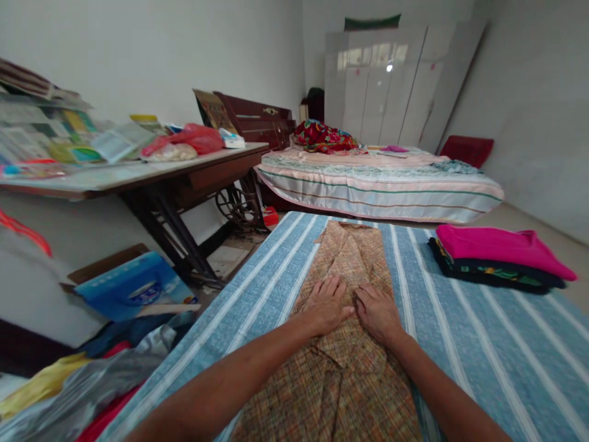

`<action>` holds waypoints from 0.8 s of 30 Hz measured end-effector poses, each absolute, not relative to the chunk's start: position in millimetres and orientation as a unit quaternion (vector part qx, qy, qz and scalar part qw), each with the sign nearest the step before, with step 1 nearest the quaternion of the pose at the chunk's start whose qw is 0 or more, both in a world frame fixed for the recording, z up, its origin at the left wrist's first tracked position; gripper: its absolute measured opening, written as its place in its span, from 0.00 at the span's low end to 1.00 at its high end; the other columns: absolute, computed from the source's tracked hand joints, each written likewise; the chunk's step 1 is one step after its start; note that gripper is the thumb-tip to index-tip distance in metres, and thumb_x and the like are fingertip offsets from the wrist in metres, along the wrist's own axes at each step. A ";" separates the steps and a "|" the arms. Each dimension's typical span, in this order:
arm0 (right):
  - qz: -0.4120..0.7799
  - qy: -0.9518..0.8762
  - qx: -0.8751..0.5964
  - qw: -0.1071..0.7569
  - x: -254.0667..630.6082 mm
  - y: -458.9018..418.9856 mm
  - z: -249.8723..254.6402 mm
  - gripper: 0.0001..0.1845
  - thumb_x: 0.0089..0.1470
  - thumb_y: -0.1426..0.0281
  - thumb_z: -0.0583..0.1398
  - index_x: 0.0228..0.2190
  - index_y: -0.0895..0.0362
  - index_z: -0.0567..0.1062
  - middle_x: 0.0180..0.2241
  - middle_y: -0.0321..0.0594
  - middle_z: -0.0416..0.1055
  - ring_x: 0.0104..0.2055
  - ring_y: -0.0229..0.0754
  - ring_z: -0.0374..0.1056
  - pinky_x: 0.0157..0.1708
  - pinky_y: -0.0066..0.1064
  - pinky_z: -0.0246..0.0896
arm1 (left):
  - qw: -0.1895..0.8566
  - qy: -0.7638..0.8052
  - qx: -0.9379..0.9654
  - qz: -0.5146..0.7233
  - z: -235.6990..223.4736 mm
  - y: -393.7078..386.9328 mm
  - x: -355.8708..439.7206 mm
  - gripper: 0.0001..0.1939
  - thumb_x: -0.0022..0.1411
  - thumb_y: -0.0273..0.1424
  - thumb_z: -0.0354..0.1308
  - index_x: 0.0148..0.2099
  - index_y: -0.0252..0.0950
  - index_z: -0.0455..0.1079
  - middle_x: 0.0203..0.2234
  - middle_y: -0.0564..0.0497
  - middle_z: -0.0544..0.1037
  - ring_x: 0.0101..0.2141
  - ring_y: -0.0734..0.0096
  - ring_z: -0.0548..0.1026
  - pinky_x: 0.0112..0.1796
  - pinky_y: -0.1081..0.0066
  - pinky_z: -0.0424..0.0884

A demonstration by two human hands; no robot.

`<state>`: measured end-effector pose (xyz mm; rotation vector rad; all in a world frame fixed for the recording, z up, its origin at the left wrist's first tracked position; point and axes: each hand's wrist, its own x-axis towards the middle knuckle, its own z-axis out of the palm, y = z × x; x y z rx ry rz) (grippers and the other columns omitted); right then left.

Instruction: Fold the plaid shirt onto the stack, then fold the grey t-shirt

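Observation:
A brown plaid garment [359, 245] lies lengthwise on a blue and white striped bedsheet [437, 344], folded into a long strip that widens toward me. My left hand [327, 304] rests flat on its middle, fingers stretched out and pointing away from me. Just beside it, my right hand [377, 312] lies on the cloth with its fingers extended and slightly curved. Both palms press the fabric, and neither hand grips it. To the right sits a stack of folded clothes, a bright pink one [501, 252] on top of dark ones [492, 276].
Loose clothes [115, 374] are piled at the lower left, beside a blue box [138, 285]. A sewing machine table [92, 181] with clutter runs along the left wall. Beyond stand another bed [377, 190] and a white wardrobe [386, 92].

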<state>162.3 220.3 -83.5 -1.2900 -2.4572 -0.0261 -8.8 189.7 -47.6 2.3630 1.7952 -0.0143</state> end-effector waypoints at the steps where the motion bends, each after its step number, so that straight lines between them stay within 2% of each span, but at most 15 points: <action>1: -0.006 -0.871 -0.456 0.182 162.7 220.8 -84.2 0.17 0.60 0.73 0.49 0.47 0.58 0.71 0.51 0.45 0.66 0.51 0.46 0.62 0.49 0.38 0.54 | 0.085 0.609 0.789 -0.001 -45.5 185.4 -7.8 0.35 0.65 0.49 0.38 0.67 0.32 0.46 0.66 0.41 0.44 0.65 0.57 0.40 0.61 0.54 0.41; 5: 0.001 -0.872 -0.456 0.179 163.3 222.0 -86.0 0.16 0.59 0.74 0.50 0.46 0.57 0.72 0.50 0.44 0.67 0.50 0.44 0.63 0.49 0.35 0.56 | 0.089 0.617 0.781 0.018 -37.4 159.7 -6.0 0.36 0.65 0.50 0.38 0.66 0.32 0.48 0.66 0.41 0.46 0.65 0.56 0.41 0.61 0.55 0.40; 8: -0.005 -0.861 -0.474 0.186 157.7 223.1 -82.9 0.16 0.60 0.72 0.49 0.45 0.59 0.72 0.51 0.47 0.67 0.52 0.45 0.62 0.51 0.37 0.55 | 0.097 0.619 0.779 0.032 -34.0 140.5 -7.6 0.36 0.65 0.50 0.39 0.66 0.31 0.48 0.65 0.40 0.47 0.65 0.55 0.42 0.62 0.54 0.39; 12: -0.012 -0.856 -0.482 0.186 137.5 231.5 -73.7 0.21 0.62 0.69 0.46 0.52 0.62 0.68 0.57 0.51 0.60 0.59 0.48 0.54 0.56 0.41 0.49 | 0.117 0.640 0.758 0.040 -35.7 127.7 -9.1 0.37 0.64 0.51 0.40 0.66 0.32 0.49 0.66 0.40 0.45 0.65 0.53 0.40 0.61 0.52 0.41; 16: -0.003 -0.862 -0.483 0.152 117.4 246.8 -76.0 0.27 0.62 0.64 0.48 0.58 0.67 0.59 0.62 0.54 0.51 0.64 0.52 0.44 0.59 0.45 0.42 | 0.140 0.642 0.753 0.038 -43.1 125.8 -8.4 0.38 0.63 0.51 0.40 0.66 0.32 0.49 0.66 0.39 0.43 0.65 0.52 0.38 0.60 0.48 0.40; 19: 0.015 -0.858 -0.500 0.119 112.7 255.4 -87.3 0.32 0.62 0.59 0.48 0.60 0.68 0.57 0.62 0.57 0.47 0.65 0.54 0.42 0.59 0.48 0.41 | 0.147 0.642 0.751 0.045 -49.7 126.3 -8.1 0.37 0.63 0.52 0.38 0.67 0.34 0.49 0.66 0.40 0.42 0.65 0.51 0.36 0.60 0.47 0.39; 24: 0.033 -0.854 -0.511 0.088 115.7 259.9 -99.2 0.34 0.63 0.55 0.45 0.61 0.67 0.54 0.63 0.56 0.44 0.65 0.53 0.39 0.59 0.48 0.39 | 0.127 0.643 0.753 0.052 -58.5 127.3 -8.5 0.38 0.63 0.53 0.35 0.67 0.36 0.48 0.66 0.42 0.43 0.65 0.51 0.36 0.60 0.45 0.39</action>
